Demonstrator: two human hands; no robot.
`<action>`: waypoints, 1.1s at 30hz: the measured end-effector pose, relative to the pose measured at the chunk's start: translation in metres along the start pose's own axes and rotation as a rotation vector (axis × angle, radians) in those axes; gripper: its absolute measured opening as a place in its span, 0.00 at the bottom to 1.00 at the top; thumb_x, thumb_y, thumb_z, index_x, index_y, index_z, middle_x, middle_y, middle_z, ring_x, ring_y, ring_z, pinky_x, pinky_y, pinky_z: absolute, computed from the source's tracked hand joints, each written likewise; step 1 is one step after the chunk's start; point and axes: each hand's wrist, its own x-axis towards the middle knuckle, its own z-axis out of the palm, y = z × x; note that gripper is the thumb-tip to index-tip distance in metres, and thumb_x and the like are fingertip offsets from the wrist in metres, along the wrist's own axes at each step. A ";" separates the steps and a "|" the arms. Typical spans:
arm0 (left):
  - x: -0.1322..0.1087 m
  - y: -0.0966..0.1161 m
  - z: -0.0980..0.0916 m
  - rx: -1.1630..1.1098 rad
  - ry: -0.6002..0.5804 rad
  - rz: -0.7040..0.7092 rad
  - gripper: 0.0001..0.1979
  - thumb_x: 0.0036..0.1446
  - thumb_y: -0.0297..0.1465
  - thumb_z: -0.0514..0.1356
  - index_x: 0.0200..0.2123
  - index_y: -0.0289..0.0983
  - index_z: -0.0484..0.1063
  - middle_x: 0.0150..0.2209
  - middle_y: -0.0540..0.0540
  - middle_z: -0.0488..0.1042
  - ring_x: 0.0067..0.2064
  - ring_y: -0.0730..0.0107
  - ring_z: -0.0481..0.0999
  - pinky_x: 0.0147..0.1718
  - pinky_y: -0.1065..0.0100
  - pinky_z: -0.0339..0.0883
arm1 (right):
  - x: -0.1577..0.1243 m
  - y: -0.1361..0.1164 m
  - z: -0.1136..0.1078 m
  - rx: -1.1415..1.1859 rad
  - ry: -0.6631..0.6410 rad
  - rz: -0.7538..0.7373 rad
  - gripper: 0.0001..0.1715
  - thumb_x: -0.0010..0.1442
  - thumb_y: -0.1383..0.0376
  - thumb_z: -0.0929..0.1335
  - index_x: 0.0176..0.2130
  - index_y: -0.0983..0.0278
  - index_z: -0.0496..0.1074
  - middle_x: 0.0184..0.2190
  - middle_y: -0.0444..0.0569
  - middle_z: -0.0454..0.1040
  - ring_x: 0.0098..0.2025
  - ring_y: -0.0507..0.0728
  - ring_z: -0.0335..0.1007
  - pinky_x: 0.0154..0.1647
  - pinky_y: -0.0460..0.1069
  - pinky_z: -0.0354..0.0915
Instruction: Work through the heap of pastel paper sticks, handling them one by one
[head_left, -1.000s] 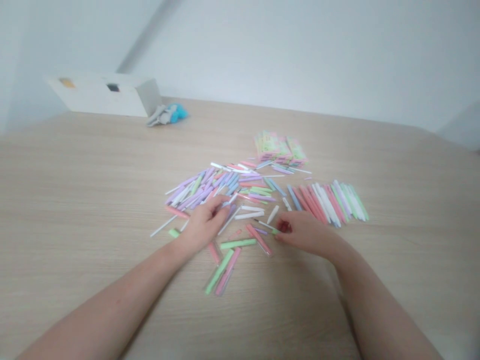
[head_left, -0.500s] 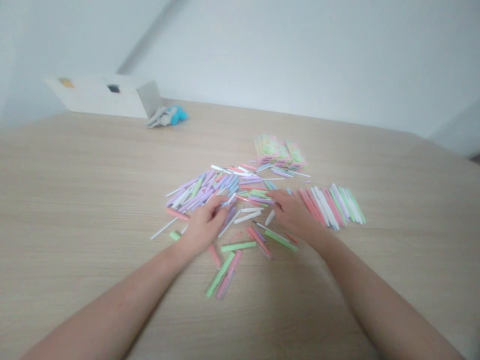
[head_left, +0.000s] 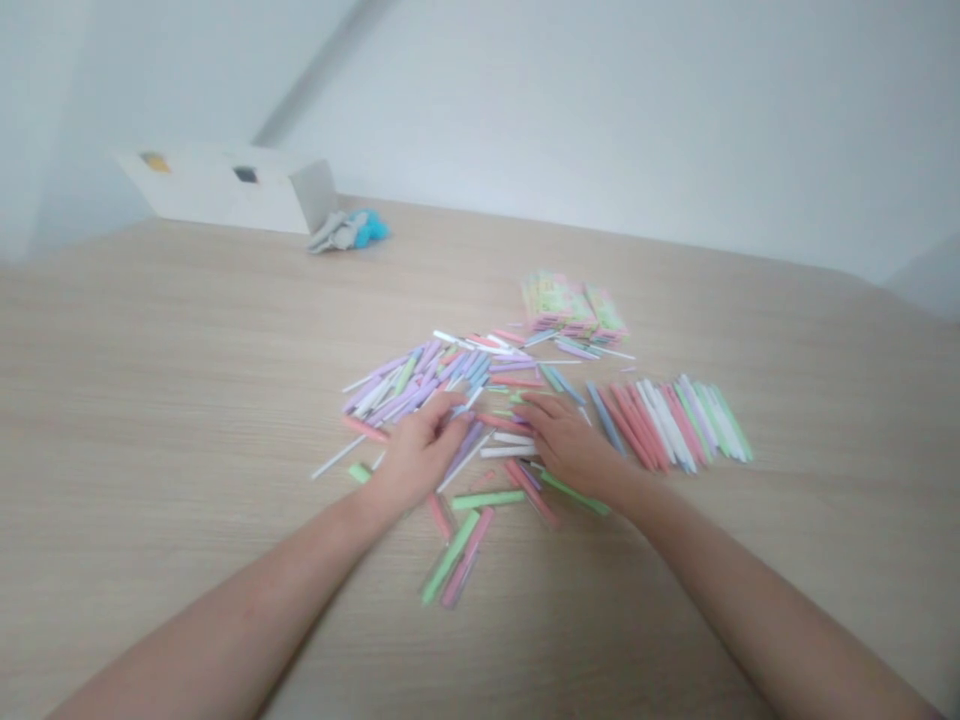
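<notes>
A loose heap of pastel sticks (head_left: 435, 378), purple, pink, green, blue and white, lies in the middle of a wooden table (head_left: 150, 360). My left hand (head_left: 420, 452) rests on the heap's near edge, fingers curled over a few sticks; what it grips is not clear. My right hand (head_left: 566, 440) lies flat beside it, fingers stretched toward the heap over pink and white sticks. A green stick (head_left: 574, 493) lies by my right wrist. More green and pink sticks (head_left: 457, 555) lie nearer to me.
To the right, a tidy row of sticks (head_left: 675, 420) lies side by side. Behind it sits a stack of coloured packets (head_left: 574, 305). A white box (head_left: 232, 188) and a grey and blue cloth (head_left: 349, 230) are at the far left.
My right hand left the green stick on the table and moved forward and left into the heap. My left hand stayed on the heap. The view shifted slightly.
</notes>
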 end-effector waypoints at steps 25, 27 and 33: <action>0.001 -0.005 0.002 -0.021 0.033 -0.012 0.16 0.60 0.39 0.51 0.45 0.38 0.69 0.18 0.55 0.63 0.20 0.75 0.60 0.22 0.73 0.56 | 0.070 0.026 0.006 -0.069 0.022 0.060 0.23 0.62 0.73 0.58 0.53 0.68 0.70 0.48 0.55 0.74 0.51 0.57 0.64 0.54 0.50 0.55; 0.001 -0.005 0.002 -0.026 0.039 -0.014 0.16 0.60 0.40 0.51 0.45 0.38 0.70 0.18 0.55 0.63 0.20 0.75 0.60 0.22 0.73 0.56 | 0.073 0.025 0.007 -0.030 0.026 0.058 0.21 0.61 0.72 0.59 0.50 0.69 0.72 0.46 0.56 0.75 0.49 0.57 0.66 0.53 0.50 0.56; 0.001 -0.004 0.001 -0.022 0.026 -0.017 0.16 0.61 0.39 0.51 0.46 0.37 0.69 0.18 0.55 0.62 0.20 0.75 0.60 0.23 0.73 0.56 | 0.077 0.023 0.016 0.032 0.027 0.045 0.15 0.55 0.72 0.63 0.40 0.68 0.76 0.41 0.54 0.76 0.45 0.57 0.66 0.49 0.48 0.57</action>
